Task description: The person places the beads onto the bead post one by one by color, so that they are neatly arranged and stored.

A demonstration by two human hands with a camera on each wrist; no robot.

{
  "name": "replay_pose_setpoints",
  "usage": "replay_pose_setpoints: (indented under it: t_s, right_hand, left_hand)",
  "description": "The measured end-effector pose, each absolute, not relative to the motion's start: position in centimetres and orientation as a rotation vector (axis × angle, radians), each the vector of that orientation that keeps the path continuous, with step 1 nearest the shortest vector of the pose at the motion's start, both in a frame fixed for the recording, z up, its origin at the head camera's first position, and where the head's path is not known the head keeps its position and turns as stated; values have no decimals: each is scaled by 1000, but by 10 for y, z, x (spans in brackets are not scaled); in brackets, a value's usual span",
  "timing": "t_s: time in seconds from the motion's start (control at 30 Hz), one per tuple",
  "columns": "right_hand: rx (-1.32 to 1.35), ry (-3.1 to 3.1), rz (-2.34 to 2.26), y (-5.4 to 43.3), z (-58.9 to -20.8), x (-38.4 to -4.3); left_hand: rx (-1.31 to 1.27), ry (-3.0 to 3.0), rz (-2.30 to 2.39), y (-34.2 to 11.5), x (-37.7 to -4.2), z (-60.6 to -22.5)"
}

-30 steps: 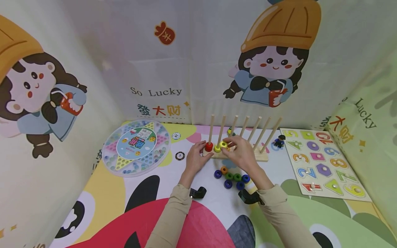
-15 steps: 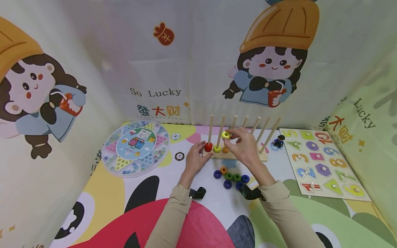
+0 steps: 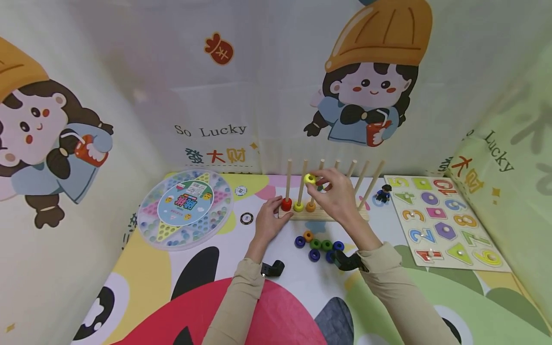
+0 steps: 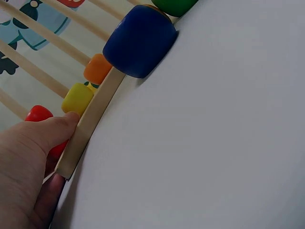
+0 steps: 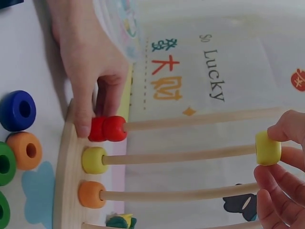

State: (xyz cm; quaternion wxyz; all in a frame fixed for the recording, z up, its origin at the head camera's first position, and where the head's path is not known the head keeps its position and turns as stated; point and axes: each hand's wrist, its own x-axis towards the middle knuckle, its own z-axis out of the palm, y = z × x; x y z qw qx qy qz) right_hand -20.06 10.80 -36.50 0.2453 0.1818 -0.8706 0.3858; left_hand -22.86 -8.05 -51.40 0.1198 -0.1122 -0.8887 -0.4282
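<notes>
We see the right hand (image 3: 338,194) pinching a yellow bead (image 5: 268,148) between thumb and fingers, near the top of the 2nd peg (image 5: 181,153) from the left; we cannot tell whether bead and peg touch. The left hand (image 3: 268,221) grasps the wooden rack (image 3: 315,215) by its left end. Of the rack's 7 pegs, counting from the left, the 1st bears 2 red beads (image 5: 114,129), the 2nd another yellow bead (image 3: 298,207) and the 3rd an orange bead (image 3: 310,207). At 6 o'clock from the rack, we find 4 blue beads (image 3: 314,255), 2 green beads (image 3: 327,246) and 1 loose orange bead (image 3: 308,236) bunched on the surface (image 3: 297,275). At 9 o'clock from the left hand lie a chip (image 3: 247,218) and, farther out, a round board game (image 3: 185,209); another chip (image 3: 240,190) lies at 11 o'clock. At 3 o'clock from the rack we see a toy figure (image 3: 383,193), then a number puzzle (image 3: 444,223). At 12 o'clock hangs a printed curtain (image 3: 280,96).
</notes>
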Motion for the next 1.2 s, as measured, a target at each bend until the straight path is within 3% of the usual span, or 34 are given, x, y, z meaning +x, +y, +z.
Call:
replay_pose_setpoints:
  t_s: [1.2]
  right_hand:
    - [441, -2250, 1051, 91, -333, -218]
  left_hand:
    - [-347, -2568, -1277, -82, -229, -516]
